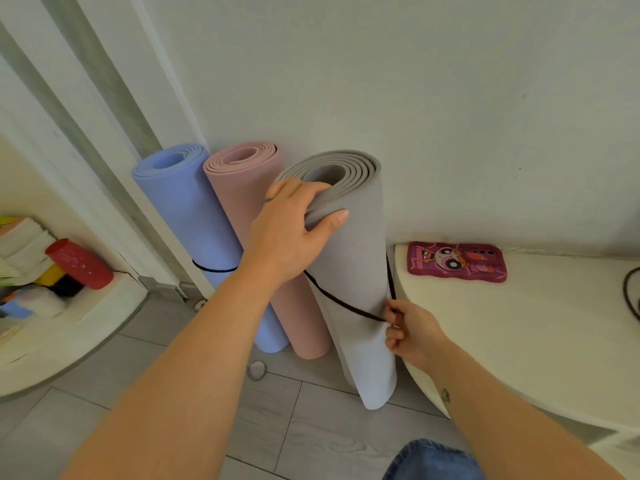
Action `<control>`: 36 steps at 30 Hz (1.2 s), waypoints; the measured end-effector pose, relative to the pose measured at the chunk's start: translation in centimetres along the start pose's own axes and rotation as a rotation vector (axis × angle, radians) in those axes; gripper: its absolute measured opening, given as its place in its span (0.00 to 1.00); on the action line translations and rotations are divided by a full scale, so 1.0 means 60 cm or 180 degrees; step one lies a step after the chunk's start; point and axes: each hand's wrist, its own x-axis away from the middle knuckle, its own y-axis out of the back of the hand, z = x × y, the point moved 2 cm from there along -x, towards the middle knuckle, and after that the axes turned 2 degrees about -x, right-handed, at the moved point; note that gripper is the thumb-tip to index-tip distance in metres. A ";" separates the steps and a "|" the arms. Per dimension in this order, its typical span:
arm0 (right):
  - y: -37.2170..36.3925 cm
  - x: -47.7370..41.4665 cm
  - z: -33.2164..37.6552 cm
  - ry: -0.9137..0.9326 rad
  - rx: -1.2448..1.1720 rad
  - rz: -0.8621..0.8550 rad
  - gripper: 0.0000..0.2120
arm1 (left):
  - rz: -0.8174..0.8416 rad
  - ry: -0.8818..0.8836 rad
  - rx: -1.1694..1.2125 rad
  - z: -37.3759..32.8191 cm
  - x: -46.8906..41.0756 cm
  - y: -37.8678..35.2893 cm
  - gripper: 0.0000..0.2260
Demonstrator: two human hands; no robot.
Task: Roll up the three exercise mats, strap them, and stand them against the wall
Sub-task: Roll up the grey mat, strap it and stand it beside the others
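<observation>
A person's left grip (291, 230) clamps the top of a rolled grey mat (353, 271). The fingers are curled over the roll's upper rim and the thumb is pressed flat on its outer face. Below that grip and to its right, the right grip (412, 330) pinches a thin black strap (346, 306) between thumb and fingertips at the mat's right edge. The strap slants across the front of the roll, from under the left wrist down to the pinch.

The grey mat stands on end on the tiled floor (173, 393), tilted, with its top toward the white wall (450, 98). Whether it touches the wall cannot be told.

Just left of the left grip, a rolled pink mat (242, 188) stands upright by the wall. Beside it, farther left, is a rolled blue mat (183, 202) with a dark band (214, 270) around its middle.

Right of the right grip, a rounded white desk (536, 341) carries a phone in a pink cartoon case (457, 261), which lies above and beyond that grip. Far left of both grips, a red cylinder (79, 263) lies on a cluttered shelf.
</observation>
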 end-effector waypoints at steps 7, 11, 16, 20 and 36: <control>-0.047 -0.035 0.095 0.0812 0.0227 -0.0567 0.07 | -0.0054 -0.0232 0.0022 0.005 0.030 0.009 0.27; -0.064 -0.046 0.143 0.1266 0.0321 -0.0761 0.10 | -0.0038 -0.0469 0.0096 -0.010 0.048 0.001 0.25; -0.036 -0.088 0.134 0.1115 0.1313 -0.0798 0.06 | -0.0194 -0.0582 0.0082 0.005 0.065 0.012 0.23; -0.037 -0.104 0.081 0.1401 0.2077 -0.0445 0.08 | -0.0433 -0.0249 0.0109 0.052 0.078 0.037 0.20; -0.020 -0.036 0.006 0.2194 0.3041 -0.0368 0.35 | -0.0105 -0.0066 0.0268 0.007 -0.001 0.000 0.25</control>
